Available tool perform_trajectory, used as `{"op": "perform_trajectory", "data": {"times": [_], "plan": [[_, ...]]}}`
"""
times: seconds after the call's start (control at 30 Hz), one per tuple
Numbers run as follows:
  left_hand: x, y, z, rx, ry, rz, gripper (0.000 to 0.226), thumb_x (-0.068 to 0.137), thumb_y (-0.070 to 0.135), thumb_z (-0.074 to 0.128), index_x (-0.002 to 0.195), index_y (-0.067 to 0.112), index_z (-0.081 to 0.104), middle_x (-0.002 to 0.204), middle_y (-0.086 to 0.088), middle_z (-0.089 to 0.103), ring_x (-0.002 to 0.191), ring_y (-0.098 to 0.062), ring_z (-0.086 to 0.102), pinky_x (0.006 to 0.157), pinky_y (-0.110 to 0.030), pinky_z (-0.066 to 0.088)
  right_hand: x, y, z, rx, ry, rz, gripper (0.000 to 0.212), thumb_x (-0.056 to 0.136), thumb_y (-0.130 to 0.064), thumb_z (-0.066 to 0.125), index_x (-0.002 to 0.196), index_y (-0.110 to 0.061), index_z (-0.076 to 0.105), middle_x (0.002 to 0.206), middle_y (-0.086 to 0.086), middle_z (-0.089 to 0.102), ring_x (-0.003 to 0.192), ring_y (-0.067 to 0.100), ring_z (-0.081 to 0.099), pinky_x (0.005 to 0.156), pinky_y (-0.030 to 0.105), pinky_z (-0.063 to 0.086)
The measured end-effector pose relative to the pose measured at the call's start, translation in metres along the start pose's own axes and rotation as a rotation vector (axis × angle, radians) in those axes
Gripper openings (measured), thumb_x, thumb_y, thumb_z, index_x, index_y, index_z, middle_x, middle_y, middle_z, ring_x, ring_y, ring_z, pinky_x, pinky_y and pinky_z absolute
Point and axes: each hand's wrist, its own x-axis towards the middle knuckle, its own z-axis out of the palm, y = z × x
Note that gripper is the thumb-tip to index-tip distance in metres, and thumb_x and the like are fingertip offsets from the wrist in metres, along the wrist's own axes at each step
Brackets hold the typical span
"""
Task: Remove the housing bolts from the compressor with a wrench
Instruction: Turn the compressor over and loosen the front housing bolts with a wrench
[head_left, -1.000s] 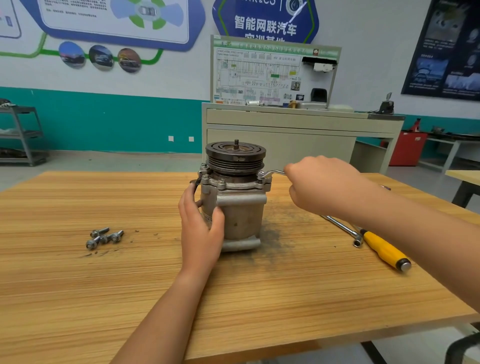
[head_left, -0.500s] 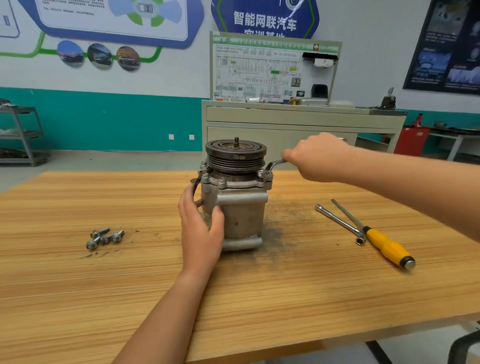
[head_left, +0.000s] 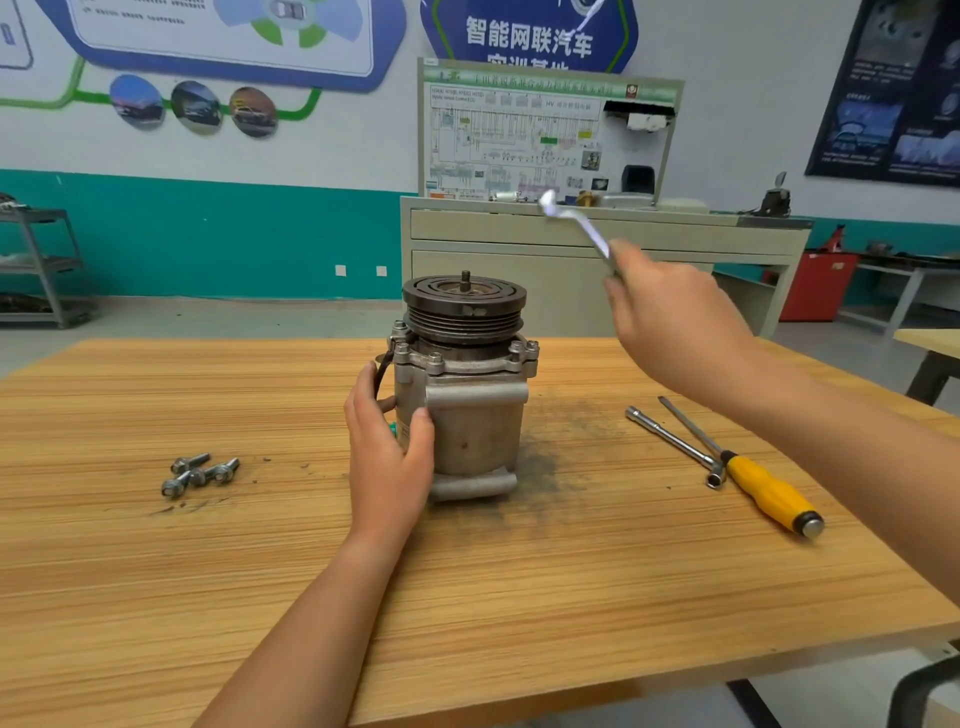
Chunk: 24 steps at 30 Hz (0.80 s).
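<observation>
Several housing bolts (head_left: 435, 358) sit in the compressor (head_left: 470, 415), upright mid bench (head_left: 519, 597), clasped by the left grip (head_left: 387, 452), below-left of the right grip (head_left: 675, 322), which clutches the wrench (head_left: 576, 223) slanting up-left.

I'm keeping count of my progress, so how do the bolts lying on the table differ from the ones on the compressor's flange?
The loose bolts lie on their sides on the table, shanks in full view; the flange bolts stand upright in the compressor, only heads showing. The loose bolts huddle in one cluster; the flange bolts sit spaced round the rim. Both sets are grey metal.
</observation>
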Motion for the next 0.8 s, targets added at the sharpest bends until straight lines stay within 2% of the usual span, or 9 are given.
{"op": "perform_trajectory", "data": {"times": [0.07,0.17,0.23,0.33,0.43,0.53,0.7,0.8], "plan": [[-0.001,0.000,0.000,-0.007,-0.003,0.002,0.061,0.093,0.016,0.049,0.146,0.021,0.020,0.137,0.014,0.025,0.119,-0.006,0.039,0.095,-0.029,0.037,-0.018,-0.010,-0.011,-0.192,-0.138,-0.050,0.024,0.095,-0.008,0.039,0.118,-0.012,0.043,0.057,-0.002,0.039,0.046,0.014,0.036,0.040,0.025,0.020],[-0.003,0.001,0.000,-0.009,-0.003,0.000,0.061,0.093,0.015,0.050,0.146,0.021,0.020,0.137,0.015,0.025,0.117,-0.002,0.038,0.096,-0.030,0.038,-0.030,-0.024,-0.018,-0.337,-0.310,-0.105,0.032,0.089,-0.001,0.038,0.118,-0.014,0.043,0.059,-0.001,0.034,0.048,0.014,0.030,0.040,0.027,0.019],[-0.005,0.002,0.000,-0.012,-0.009,0.002,0.062,0.093,0.015,0.050,0.146,0.023,0.019,0.137,0.016,0.025,0.117,-0.001,0.038,0.099,-0.031,0.038,-0.030,-0.030,-0.019,-0.391,-0.365,-0.129,0.037,0.087,0.001,0.038,0.122,-0.012,0.043,0.060,0.000,0.031,0.050,0.016,0.029,0.041,0.027,0.019],[-0.006,0.004,0.000,-0.015,-0.028,0.000,0.063,0.092,0.015,0.052,0.145,0.027,0.019,0.137,0.019,0.025,0.118,0.000,0.037,0.100,-0.033,0.039,-0.026,-0.040,-0.020,-0.514,-0.432,-0.188,0.036,0.086,0.004,0.042,0.121,-0.006,0.044,0.066,0.004,0.040,0.056,0.021,0.032,0.040,0.026,0.018],[-0.006,0.004,0.001,-0.006,-0.030,-0.007,0.063,0.092,0.016,0.053,0.145,0.025,0.020,0.137,0.019,0.026,0.120,0.000,0.037,0.101,-0.034,0.039,-0.022,-0.048,-0.024,-0.631,-0.509,-0.297,0.043,0.087,0.006,0.044,0.129,0.000,0.041,0.064,0.002,0.030,0.048,0.019,0.024,0.039,0.027,0.020],[-0.006,0.005,0.000,-0.036,-0.022,-0.035,0.064,0.091,0.012,0.052,0.145,0.025,0.020,0.136,0.019,0.027,0.120,-0.001,0.039,0.102,-0.036,0.041,-0.022,-0.040,-0.019,-0.668,-0.489,-0.354,0.042,0.090,0.002,0.043,0.132,0.003,0.035,0.062,0.003,0.024,0.047,0.021,0.027,0.038,0.027,0.021],[-0.001,0.004,-0.002,-0.085,0.013,-0.155,0.063,0.088,0.000,0.046,0.144,0.019,0.026,0.128,0.014,0.034,0.112,-0.004,0.044,0.094,-0.048,0.047,-0.015,-0.005,-0.001,-0.637,-0.374,-0.361,0.040,0.090,-0.008,0.041,0.129,-0.013,0.031,0.062,0.000,0.031,0.045,0.014,0.031,0.037,0.026,0.022],[-0.001,0.002,-0.001,-0.068,0.012,-0.186,0.062,0.087,0.000,0.045,0.144,0.017,0.027,0.128,0.010,0.036,0.112,-0.005,0.043,0.091,-0.049,0.049,-0.006,0.016,0.008,-0.623,-0.323,-0.377,0.044,0.091,-0.012,0.043,0.132,-0.018,0.028,0.060,-0.004,0.033,0.044,0.011,0.032,0.038,0.024,0.019]]}}
